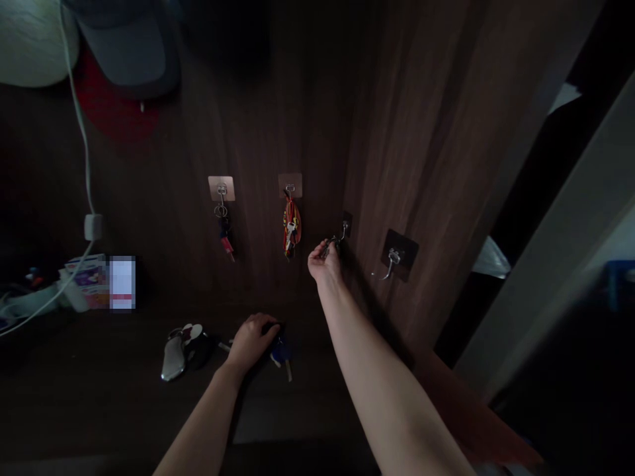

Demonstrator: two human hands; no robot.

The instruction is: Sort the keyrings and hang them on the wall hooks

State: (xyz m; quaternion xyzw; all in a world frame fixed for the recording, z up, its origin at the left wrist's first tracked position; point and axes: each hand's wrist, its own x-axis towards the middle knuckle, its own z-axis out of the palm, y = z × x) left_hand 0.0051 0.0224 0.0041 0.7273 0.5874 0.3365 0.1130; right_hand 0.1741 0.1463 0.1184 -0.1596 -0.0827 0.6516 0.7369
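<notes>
Pinching a small key bunch (pixel 327 249) in the right hand (pixel 324 262) just beside a black adhesive wall hook (pixel 344 226); curling the left hand (pixel 252 342) over blue-capped keys (pixel 280 352) on the dark wooden counter (pixel 124 396)

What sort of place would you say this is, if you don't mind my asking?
Probably a home, perhaps an entryway or bedroom corner: adhesive hooks on a wood-grain panel hold bunches of keys, and a grey cap shows nearby.

Left hand (pixel 252 342) low and curled palm-down; right hand (pixel 323 261) raised higher, pinched, its forearm (pixel 377 377) stretched out.
</notes>
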